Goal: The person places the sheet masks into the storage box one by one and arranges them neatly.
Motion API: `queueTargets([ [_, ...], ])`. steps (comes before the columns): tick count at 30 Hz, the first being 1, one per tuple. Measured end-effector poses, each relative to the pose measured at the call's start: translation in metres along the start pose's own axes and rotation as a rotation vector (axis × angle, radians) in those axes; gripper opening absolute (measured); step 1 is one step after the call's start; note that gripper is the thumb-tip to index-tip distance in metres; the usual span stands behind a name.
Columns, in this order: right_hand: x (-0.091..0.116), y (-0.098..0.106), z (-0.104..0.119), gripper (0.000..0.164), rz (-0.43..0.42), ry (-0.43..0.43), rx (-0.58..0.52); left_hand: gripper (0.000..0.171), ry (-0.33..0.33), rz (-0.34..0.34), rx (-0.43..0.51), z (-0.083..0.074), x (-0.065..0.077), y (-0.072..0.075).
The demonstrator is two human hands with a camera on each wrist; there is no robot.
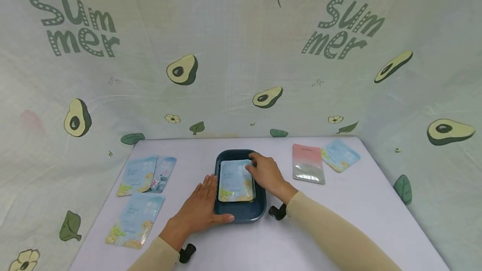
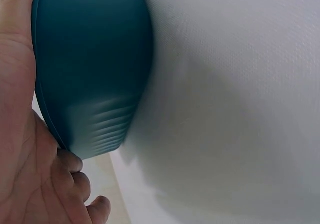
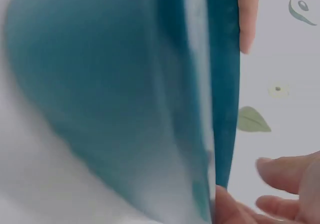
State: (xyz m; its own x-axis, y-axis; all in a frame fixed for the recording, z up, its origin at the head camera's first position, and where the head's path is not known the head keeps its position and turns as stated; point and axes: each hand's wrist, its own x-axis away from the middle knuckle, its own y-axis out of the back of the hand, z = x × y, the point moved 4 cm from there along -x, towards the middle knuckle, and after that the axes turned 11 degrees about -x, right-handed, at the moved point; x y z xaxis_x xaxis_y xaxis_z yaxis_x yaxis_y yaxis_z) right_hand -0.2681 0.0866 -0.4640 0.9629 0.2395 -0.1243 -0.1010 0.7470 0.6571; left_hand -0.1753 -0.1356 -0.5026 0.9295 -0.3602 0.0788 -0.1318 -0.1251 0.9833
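Observation:
A dark teal tray [image 1: 241, 212] sits in the middle of the white table. In it lies a small stack of light blue face mask packets [image 1: 235, 181]. My left hand [image 1: 201, 204] rests along the tray's left rim, fingers straight and thumb spread over the near left corner; the left wrist view shows the palm against the tray's rim [image 2: 36, 59]. Over the tray's right side, my right hand [image 1: 269, 175] has its fingertips at the upper right corner of the stack. In the right wrist view its thumb and fingers [image 3: 282, 171] are apart beside the rim.
On the left lie several blue packets, one nearest me [image 1: 135, 221] and an overlapping pair [image 1: 137, 175] behind it. At the back right, a pink and silver packet [image 1: 308, 162] lies beside another blue packet [image 1: 340, 155]. A printed cloth [image 1: 226, 32] hangs behind the table.

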Motion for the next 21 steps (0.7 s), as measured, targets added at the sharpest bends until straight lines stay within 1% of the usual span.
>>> queueTargets([
  [4,0.005,0.014,-0.005,0.039,-0.071,0.121,0.057,0.131,0.016,-0.003,0.001,0.000,0.000,-0.002],
  [6,0.009,0.021,-0.013,0.040,-0.096,0.174,0.118,0.132,0.022,0.000,0.002,0.000,0.000,-0.003],
  [8,0.014,0.028,-0.026,0.044,-0.109,0.200,0.192,0.132,0.028,0.006,0.006,0.000,0.000,-0.003],
  [11,0.022,0.041,-0.054,0.054,-0.088,0.168,0.264,0.131,0.032,0.007,0.015,-0.001,0.000,-0.002],
  [16,0.040,0.068,-0.106,0.068,-0.035,0.109,0.351,0.131,0.040,0.009,0.014,-0.002,0.000,0.000],
  [18,0.048,0.079,-0.124,0.071,-0.023,0.086,0.394,0.131,0.042,0.014,0.014,-0.002,0.000,0.000],
  [21,0.058,0.091,-0.146,0.075,-0.003,0.043,0.447,0.131,0.045,0.019,0.019,-0.001,0.000,0.000],
])
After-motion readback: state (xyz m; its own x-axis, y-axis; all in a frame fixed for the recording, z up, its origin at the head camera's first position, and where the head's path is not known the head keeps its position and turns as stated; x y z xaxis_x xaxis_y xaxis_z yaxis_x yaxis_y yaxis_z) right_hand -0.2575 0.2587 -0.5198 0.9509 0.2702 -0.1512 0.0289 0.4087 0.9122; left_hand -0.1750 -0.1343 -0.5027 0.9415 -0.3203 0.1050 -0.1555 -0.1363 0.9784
